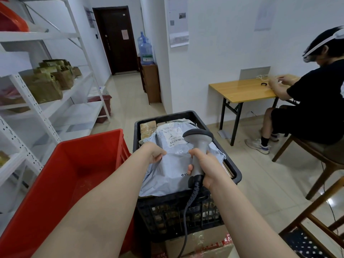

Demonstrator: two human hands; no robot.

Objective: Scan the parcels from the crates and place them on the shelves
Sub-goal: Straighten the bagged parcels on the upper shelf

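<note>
Along the left wall stand white metal shelves [55, 97], with brown boxes [46, 84] on the middle level. Just right of them sits a red crate [74, 164], its bare floor showing. Beside it stands a black crate [163, 116], touching or nearly touching the red one, and filled to the rim. On top of that load lies the parcel [171, 166], a wrinkled grey-blue mailing bag with a white barcode label [174, 136] near its far end. The left hand [155, 152] grasps the bag's left edge, fingers curled over it and thumb on top. Over the label hangs a grey scanner [198, 146], its wide head pointing away from the camera and down toward the barcode. The right hand [206, 168] is clenched around the scanner's handle, and a dark coiled cable [188, 211] drops from below the fist. Farther right, near the white wall, stands a wooden table [242, 90] with black legs, and a person in black clothes [316, 101] sits at it on a wooden chair [301, 146], both hands on the tabletop.
</note>
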